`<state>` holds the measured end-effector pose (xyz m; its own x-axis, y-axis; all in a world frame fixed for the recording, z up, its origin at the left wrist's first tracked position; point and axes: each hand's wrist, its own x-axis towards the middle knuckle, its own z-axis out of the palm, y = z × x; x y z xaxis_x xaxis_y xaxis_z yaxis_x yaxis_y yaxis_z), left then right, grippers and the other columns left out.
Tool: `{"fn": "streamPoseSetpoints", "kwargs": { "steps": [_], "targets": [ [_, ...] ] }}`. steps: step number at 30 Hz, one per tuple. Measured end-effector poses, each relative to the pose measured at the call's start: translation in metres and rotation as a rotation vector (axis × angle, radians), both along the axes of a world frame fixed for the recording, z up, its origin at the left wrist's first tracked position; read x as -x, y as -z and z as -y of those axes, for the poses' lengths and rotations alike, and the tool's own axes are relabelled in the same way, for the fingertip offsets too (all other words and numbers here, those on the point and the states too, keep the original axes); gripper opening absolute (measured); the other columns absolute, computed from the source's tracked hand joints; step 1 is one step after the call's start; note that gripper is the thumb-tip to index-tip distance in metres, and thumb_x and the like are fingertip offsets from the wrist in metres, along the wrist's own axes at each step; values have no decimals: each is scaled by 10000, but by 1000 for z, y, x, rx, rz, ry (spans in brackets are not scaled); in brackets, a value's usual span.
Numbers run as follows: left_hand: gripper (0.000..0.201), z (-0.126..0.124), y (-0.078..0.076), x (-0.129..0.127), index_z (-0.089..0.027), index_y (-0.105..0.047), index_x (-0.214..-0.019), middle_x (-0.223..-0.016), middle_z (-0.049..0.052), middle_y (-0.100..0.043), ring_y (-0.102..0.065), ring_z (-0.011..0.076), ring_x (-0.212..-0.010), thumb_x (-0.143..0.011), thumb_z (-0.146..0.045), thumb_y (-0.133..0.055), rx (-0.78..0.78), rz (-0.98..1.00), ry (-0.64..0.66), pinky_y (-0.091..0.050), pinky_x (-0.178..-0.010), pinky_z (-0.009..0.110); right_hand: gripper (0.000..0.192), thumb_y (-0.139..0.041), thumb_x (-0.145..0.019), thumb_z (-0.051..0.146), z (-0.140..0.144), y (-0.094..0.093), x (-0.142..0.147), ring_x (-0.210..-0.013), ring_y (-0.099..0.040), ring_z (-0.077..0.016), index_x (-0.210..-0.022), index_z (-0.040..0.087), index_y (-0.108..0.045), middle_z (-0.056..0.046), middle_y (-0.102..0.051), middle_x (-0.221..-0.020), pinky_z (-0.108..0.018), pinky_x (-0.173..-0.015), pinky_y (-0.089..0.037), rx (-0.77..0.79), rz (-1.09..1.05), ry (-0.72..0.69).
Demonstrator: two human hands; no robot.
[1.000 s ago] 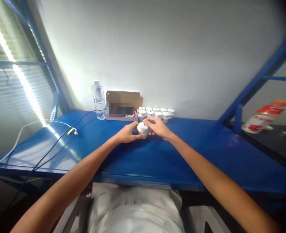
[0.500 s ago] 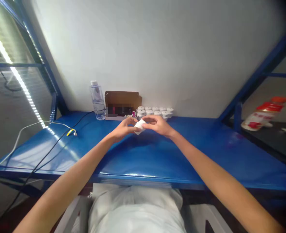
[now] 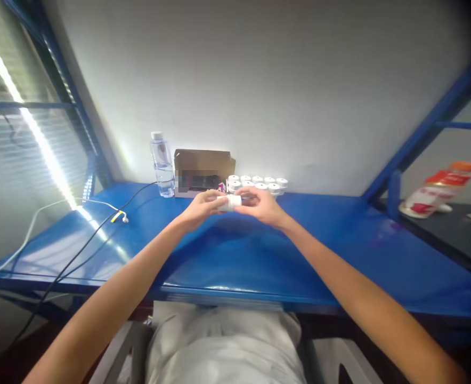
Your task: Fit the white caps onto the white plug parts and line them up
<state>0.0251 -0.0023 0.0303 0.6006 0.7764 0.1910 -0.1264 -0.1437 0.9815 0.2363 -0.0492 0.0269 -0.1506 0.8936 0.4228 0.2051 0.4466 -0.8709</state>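
Between my two hands, above the middle of the blue table [image 3: 235, 261], a small white ribbed spool [image 3: 232, 202] lies on its side. My left hand [image 3: 204, 208] pinches its left end with thumb and fingers. From the other side, my right hand [image 3: 260, 207] is closed round the right end, its fingers curled over the top. Fingers cover both ends of the spool. Just behind my right hand stand several similar white spools [image 3: 274, 188] in rows, with dark dots at the centres of their tops.
Left of the spools is an open cardboard box [image 3: 204, 158] with dark items, partly blurred out. A clear water bottle [image 3: 163, 166] stands beside it. Cables [image 3: 95, 230] cross the table's left side. A red-and-white bottle with an orange cap [image 3: 439, 189] leans at far right.
The white spool has turned from a tilted position to nearly level between my hands. Both hands stay at almost the same place, still holding it.
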Motion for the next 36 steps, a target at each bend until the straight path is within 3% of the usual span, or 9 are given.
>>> {"fn": "streamPoseSetpoints", "kwargs": {
  "steps": [2,4,8,11,16,20,24,29,36],
  "targets": [
    [490,-1,0,1,-111,-677,-993,-889,97,-694,-649,155,-723,-813,-567,-697,41,-42,11,-515,-720,310,460,-864,-650,371,1,1,2,-1032,-708,-273,-1045,240,-669,-48,-718,-1135,-423,-967,-565,-99,49,4],
    [480,-1,0,2,-109,-675,-977,-887,98,-691,-655,163,-740,-819,-561,-692,43,-59,18,-519,-728,317,467,-866,-651,369,1,3,3,-1001,-715,-276,-1050,233,-665,-57,-726,-1101,-431,-945,-571,-71,56,13],
    [456,1,-1,2,-157,-634,-1042,-925,48,-684,-656,181,-881,-682,-343,-844,-104,-25,-2,-507,-825,319,443,-819,-713,469,0,5,4,-880,-728,-275,-1032,204,-662,-75,-744,-947,-437,-811,-608,85,-35,28],
    [476,4,-2,1,-173,-602,-1054,-871,14,-666,-639,174,-865,-650,-257,-840,-192,-30,-28,-495,-800,296,513,-868,-645,451,1,1,5,-949,-717,-277,-1051,231,-645,-63,-728,-1042,-429,-877,-592,-5,-36,24],
    [553,10,-6,-2,-184,-547,-1123,-885,23,-663,-650,184,-849,-675,-325,-838,-239,-55,-7,-504,-761,291,513,-862,-654,443,4,-7,7,-974,-716,-284,-1066,253,-624,-59,-708,-1084,-417,-891,-588,-56,-18,52],
    [462,11,-10,-1,-165,-546,-1077,-755,23,-639,-631,151,-684,-819,-512,-710,-274,-82,0,-480,-639,268,480,-827,-702,451,5,-5,7,-967,-715,-278,-1086,254,-615,-64,-706,-1077,-412,-890,-587,-69,-25,33],
    [480,10,-12,0,-178,-555,-910,-612,-20,-545,-530,107,-524,-847,-651,-605,-307,-158,-95,-380,-511,243,377,-759,-788,353,9,-1,8,-1105,-666,-291,-1120,269,-601,-67,-667,-1192,-442,-993,-538,-303,150,100],
    [603,11,-11,-6,-200,-476,-675,-455,-49,-326,-315,81,-383,-858,-774,-439,-88,-191,-139,-225,-403,254,254,-573,-851,103,16,-3,8,-1232,-578,-286,-1029,280,-614,-67,-628,-1223,-484,-1078,-463,-666,522,178],
    [584,12,-12,-8,-204,-428,-641,-488,-59,-253,-219,63,-415,-860,-743,-479,7,-120,-135,-160,-393,233,254,-583,-834,79,14,-5,7,-1150,-612,-266,-1006,264,-563,-84,-616,-1162,-443,-1008,-507,-782,498,230]
  ]
}}
